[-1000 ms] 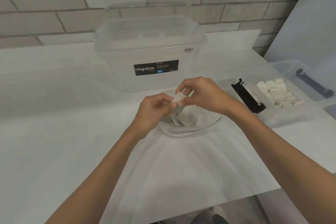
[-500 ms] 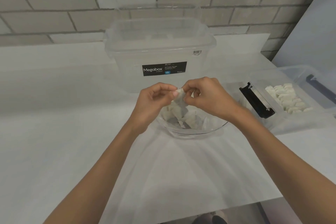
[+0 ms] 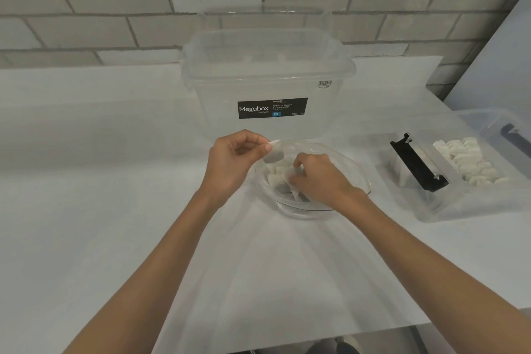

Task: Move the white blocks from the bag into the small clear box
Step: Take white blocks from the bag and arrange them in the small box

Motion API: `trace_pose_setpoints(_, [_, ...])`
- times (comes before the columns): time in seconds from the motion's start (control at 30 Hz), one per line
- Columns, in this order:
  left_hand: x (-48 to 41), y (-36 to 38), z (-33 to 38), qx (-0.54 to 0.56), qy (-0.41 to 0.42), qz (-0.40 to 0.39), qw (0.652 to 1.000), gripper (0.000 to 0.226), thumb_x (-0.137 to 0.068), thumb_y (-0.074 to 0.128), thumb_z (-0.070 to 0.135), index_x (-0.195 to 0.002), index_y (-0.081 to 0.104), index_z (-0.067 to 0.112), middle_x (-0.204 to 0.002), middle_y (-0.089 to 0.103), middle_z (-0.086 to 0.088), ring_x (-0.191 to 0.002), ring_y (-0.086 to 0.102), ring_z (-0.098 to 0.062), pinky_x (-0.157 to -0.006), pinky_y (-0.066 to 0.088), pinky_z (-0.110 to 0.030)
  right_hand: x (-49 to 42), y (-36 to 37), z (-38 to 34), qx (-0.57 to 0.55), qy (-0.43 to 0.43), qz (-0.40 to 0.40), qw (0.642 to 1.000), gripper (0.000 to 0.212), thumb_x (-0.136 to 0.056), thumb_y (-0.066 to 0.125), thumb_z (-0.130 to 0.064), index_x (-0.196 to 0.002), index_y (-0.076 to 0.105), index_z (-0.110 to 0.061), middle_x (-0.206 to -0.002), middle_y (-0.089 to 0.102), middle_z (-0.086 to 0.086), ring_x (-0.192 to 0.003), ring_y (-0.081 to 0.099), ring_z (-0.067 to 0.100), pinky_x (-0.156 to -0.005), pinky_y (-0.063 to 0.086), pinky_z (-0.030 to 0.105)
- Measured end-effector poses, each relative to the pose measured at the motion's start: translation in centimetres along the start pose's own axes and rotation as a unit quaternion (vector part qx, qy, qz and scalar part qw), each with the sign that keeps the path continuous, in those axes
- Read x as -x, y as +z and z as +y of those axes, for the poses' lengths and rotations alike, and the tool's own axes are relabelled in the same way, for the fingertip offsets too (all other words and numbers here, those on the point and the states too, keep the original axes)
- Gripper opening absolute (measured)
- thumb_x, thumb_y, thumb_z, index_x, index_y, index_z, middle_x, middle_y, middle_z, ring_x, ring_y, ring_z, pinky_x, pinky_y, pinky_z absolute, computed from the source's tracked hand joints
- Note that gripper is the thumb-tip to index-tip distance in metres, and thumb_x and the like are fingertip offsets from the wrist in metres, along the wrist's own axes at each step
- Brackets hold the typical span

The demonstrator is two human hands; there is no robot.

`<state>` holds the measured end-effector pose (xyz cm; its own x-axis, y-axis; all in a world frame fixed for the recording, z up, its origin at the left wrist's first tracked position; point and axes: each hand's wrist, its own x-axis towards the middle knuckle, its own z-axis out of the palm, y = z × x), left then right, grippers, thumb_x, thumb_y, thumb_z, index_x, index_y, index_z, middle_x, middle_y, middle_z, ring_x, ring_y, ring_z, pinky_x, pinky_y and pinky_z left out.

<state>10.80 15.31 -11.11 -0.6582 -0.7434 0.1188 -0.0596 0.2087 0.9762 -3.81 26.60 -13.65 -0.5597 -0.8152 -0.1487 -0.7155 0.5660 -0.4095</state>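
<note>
White blocks [image 3: 471, 160], small and rectangular, lie packed in rows in the right-hand part of the small clear plastic box [image 3: 459, 211], which stands at the right on the flat white table [image 3: 100, 181]. A black plastic latch bar [image 3: 416, 165] lies tilted across the left part of that box. More white pieces [image 3: 275, 176], some of them in thin clear wrapping, lie in the shallow round clear glass bowl [image 3: 357, 170], which stands on the table between the two forearms and to the left of the small clear box, apart from it. The left hand [image 3: 232, 164] is raised over the left rim of the bowl; its thumb and forefinger pinch the top edge of a small clear plastic bag [image 3: 274, 154], which hangs above the bowl and shows a greyish piece inside. The right hand [image 3: 319, 178] reaches down into the bowl with curled fingers among the wrapped pieces; whether it grips one of them cannot be told. Behind the bowl stands a large clear plastic storage box with lid [image 3: 267, 66], bearing a black label [image 3: 272, 108] that reads "Megabox". A grey brick wall [image 3: 115, 8] runs behind the table.
</note>
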Motion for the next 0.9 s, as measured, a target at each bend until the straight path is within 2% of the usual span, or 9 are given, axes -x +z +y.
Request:
trace_pose_setpoints(0.1, [0.2,0.0,0.0,-0.003,-0.003,0.0,1.0,0.008,-0.084,0.074,0.018,-0.088,0.073,0.011,-0.079,0.073,0.005,-0.072,0.064,-0.002,-0.07,0.047,-0.014,0.1,0.8,-0.8,0.06,0.007,-0.001,0.998,0.043,-0.086,0.063,-0.041,-0.112,0.05,-0.009,-0.107,0.053,0.009,-0.096,0.057,0.031,-0.066,0.04,0.033])
trace_pose_setpoints(0.17, [0.3,0.0,0.1,-0.004,-0.004,-0.004,1.0,0.008,-0.084,0.074,0.017,-0.088,0.073,0.011,-0.079,0.073,0.006,-0.072,0.064,-0.002,-0.07,0.047,-0.013,0.1,1.0,-0.8,0.069,0.0,0.011,0.998,0.034,-0.088,0.06,-0.036,-0.107,0.05,-0.009,-0.107,0.055,0.01,-0.096,0.057,0.033,-0.065,0.038,0.033])
trace_pose_setpoints(0.27, [0.5,0.0,0.3,-0.008,-0.005,-0.008,1.0,0.007,-0.084,0.074,0.018,-0.088,0.073,0.012,-0.081,0.073,0.005,-0.075,0.064,-0.004,-0.071,0.047,-0.014,0.0,0.7,-0.4,0.037,-0.013,0.028,0.999,0.012,-0.088,0.053,-0.023,-0.083,0.046,-0.014,-0.096,0.056,0.012,-0.087,0.055,0.035,-0.058,0.034,0.032])
trace_pose_setpoints(0.33, [0.5,-0.1,0.6,-0.019,-0.006,-0.007,1.0,0.007,-0.084,0.074,0.019,-0.088,0.073,0.013,-0.083,0.074,0.004,-0.075,0.065,-0.004,-0.07,0.048,-0.015,0.2,-0.1,0.0,-0.015,-0.005,0.034,0.999,0.018,-0.085,0.053,-0.017,-0.069,0.046,-0.013,-0.082,0.054,0.01,-0.08,0.053,0.034,-0.053,0.032,0.032])
trace_pose_setpoints(0.4, [0.5,-0.2,1.0,-0.025,-0.01,-0.006,1.0,0.006,-0.084,0.074,0.019,-0.087,0.073,0.014,-0.083,0.074,0.002,-0.075,0.065,-0.006,-0.07,0.049,-0.016,0.5,-1.7,0.3,-0.071,0.0,0.039,0.997,0.022,-0.083,0.054,-0.012,-0.062,0.052,-0.008,-0.068,0.056,0.012,-0.075,0.056,0.035,-0.053,0.04,0.034])
trace_pose_setpoints(0.5, [0.1,-0.2,2.0,-0.027,-0.015,-0.007,0.999,0.004,-0.085,0.073,0.018,-0.088,0.073,0.017,-0.081,0.074,-0.004,-0.073,0.065,-0.009,-0.069,0.05,-0.019,1.6,-4.9,0.8,-0.205,0.02,0.023,0.978,0.017,-0.085,0.053,-0.007,-0.076,0.068,-0.006,-0.074,0.071,0.014,-0.071,0.07,0.023,-0.055,0.055,0.028])
trace_pose_setpoints(0.63, [-0.5,0.8,3.5,-0.03,-0.009,-0.011,0.999,0.011,-0.087,0.068,0.009,-0.095,0.069,0.017,-0.081,0.073,-0.007,-0.069,0.065,-0.007,-0.07,0.052,-0.026,3.1,-8.6,1.9,-0.322,0.02,-0.031,0.946,0.024,-0.09,0.048,-0.001,-0.098,0.07,-0.006,-0.087,0.072,0.009,-0.069,0.07,0.018,-0.054,0.05,0.022])
trace_pose_setpoints(0.77, [-0.8,3.1,5.5,-0.062,0.017,-0.047,0.997,0.02,-0.088,0.06,0.002,-0.085,0.069,0.02,-0.081,0.07,-0.002,-0.074,0.066,-0.013,-0.072,0.054,-0.031,4.3,-11.4,3.4,-0.359,-0.007,-0.06,0.931,0.025,-0.093,0.046,0.002,-0.098,0.07,-0.003,-0.085,0.071,0.006,-0.066,0.067,0.015,-0.055,0.051,0.022])
trace_pose_setpoints(0.9, [-1.0,6.1,7.3,-0.092,0.036,-0.079,0.992,0.03,-0.088,0.054,-0.001,-0.078,0.072,0.021,-0.087,0.071,0.001,-0.075,0.066,-0.013,-0.075,0.055,-0.033,5.4,-13.6,5.0,-0.433,-0.014,-0.044,0.9,0.022,-0.094,0.047,0.003,-0.097,0.068,-0.002,-0.087,0.071,0.01,-0.071,0.069,0.018,-0.056,0.052,0.02])
